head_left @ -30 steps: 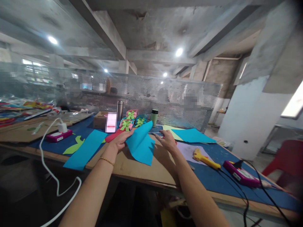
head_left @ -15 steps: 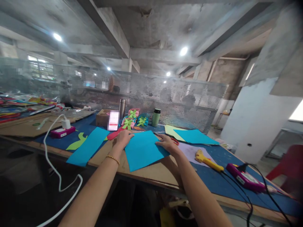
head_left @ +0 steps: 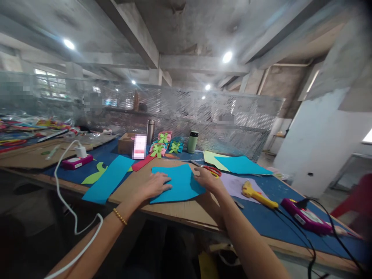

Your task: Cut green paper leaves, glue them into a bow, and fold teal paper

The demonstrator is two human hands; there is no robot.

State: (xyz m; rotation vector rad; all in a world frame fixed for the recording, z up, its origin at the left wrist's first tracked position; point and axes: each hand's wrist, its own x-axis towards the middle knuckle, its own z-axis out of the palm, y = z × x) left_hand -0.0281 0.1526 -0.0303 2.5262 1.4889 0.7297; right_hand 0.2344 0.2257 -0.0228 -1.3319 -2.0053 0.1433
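A bright blue craft sheet (head_left: 180, 184) lies on the brown cardboard (head_left: 200, 211) in front of me. My left hand (head_left: 157, 185) rests flat on the sheet's left part, fingers stretched out across it. At the right edge of the sheet, my right hand (head_left: 205, 179) has its bent fingers on the border, the thumb side partly hidden. Just beyond that hand lie scissors (head_left: 213, 171) with red and yellow handles. A long blue strip (head_left: 109, 180) is on the left, close to green cut pieces (head_left: 94, 176) and a red piece (head_left: 144, 162).
A yellow glue gun (head_left: 258, 195) lies on a lilac sheet (head_left: 229, 186), its cord running by a purple power strip (head_left: 305, 217). More blue sheets (head_left: 247, 165) lie farther back. Behind stand flower-decorated pieces (head_left: 158, 149), a green bottle (head_left: 192, 142), a steel flask (head_left: 150, 131) and a cardboard box (head_left: 125, 143).
The blue sheet has turned so its near edge lies straighter toward me. My left hand has come nearer and moved from its far left corner onto its surface. My right hand stays at the right edge.
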